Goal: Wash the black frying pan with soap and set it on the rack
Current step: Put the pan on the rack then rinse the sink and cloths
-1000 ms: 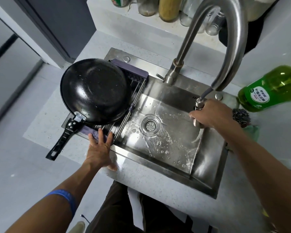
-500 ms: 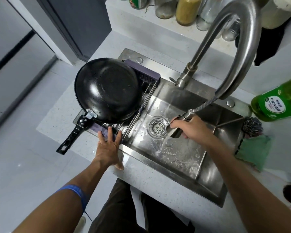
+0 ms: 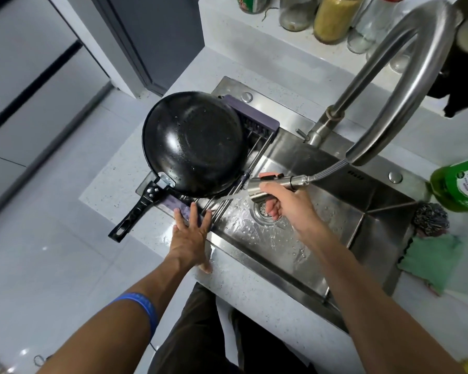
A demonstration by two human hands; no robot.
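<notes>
Already the black frying pan (image 3: 193, 143) is sitting on the rack (image 3: 257, 129) at the left end of the sink (image 3: 335, 206), tilted with its bowl toward me and beaded with water, its handle (image 3: 135, 214) sticking out over the counter (image 3: 119, 190) edge toward the floor. So by my reckoning the washing and the placing are done, or nearly so; I am seeing no suds on it, though I cannot tell whether soap has been used.

My right hand (image 3: 287, 203) is wrapping its fingers around the pull-out sprayer head (image 3: 270, 186), which is aiming a thin stream toward the rack bars just beside the pan's lower rim. My left hand (image 3: 191, 233) is lying flat, fingers spread and holding nothing, with its fingertips on the rack's near purple edge and its palm on the wet counter.

What seems left is a last rinse and stowing the sprayer back in the faucet (image 3: 405, 85). Room is tight: the hose is crossing the basin, the soap bottle (image 3: 462, 182) and steel scourer (image 3: 430, 218) are crowding the right rim, and the overhanging handle is the likeliest thing to get knocked.
</notes>
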